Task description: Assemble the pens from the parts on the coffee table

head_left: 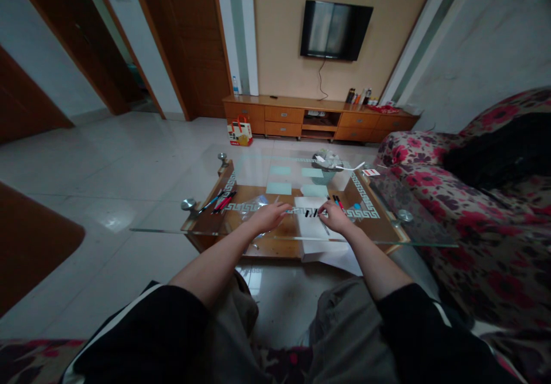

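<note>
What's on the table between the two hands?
In the head view, a few small dark pens or caps on white paper lie between the left hand and right hand.

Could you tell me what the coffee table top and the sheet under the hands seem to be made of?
The table top looks like clear glass: the floor shows through it, and metal studs pin its corners. The sheet looks like matte white paper, thin and drooping over the table's edge, under the right hand.

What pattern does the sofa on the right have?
The sofa has red and pink flowers on dark fabric, seen in the head view.
</note>
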`<state>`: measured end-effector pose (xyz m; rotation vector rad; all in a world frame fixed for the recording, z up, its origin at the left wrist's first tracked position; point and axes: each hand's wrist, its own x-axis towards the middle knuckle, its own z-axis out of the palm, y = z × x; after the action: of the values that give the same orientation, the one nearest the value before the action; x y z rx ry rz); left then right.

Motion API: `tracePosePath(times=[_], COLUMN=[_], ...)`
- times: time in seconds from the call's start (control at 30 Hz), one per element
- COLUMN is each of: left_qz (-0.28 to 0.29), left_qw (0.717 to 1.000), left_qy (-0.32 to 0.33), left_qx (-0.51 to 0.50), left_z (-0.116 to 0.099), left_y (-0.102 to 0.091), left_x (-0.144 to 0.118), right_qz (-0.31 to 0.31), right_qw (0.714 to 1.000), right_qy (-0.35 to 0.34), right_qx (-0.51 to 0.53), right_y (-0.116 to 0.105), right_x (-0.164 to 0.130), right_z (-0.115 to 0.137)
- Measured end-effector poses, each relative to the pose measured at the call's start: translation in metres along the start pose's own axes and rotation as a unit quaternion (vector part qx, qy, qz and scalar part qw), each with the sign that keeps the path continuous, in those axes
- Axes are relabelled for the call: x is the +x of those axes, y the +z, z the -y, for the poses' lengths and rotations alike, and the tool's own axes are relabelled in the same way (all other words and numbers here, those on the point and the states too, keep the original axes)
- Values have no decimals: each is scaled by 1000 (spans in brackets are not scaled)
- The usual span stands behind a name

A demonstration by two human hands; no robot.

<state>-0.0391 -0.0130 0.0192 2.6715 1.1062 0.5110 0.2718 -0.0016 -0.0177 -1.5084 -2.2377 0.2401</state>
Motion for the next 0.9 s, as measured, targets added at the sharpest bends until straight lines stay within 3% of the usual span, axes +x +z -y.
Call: tracePosePath(times=[0.77, 0.9], left_qz=[-3, 2], left_qw=[1000, 1000], left_qy=[0, -1], left_qx=[8, 6], left_z=[6, 4], left_y=[7, 5], left_x=[0, 0], right_qz=[16, -29], right_qw=[1000, 998], right_qy=[24, 57], right_qx=[-3, -9], right_y=[2, -4], right_x=[-2, 0], right_z=[-4, 1])
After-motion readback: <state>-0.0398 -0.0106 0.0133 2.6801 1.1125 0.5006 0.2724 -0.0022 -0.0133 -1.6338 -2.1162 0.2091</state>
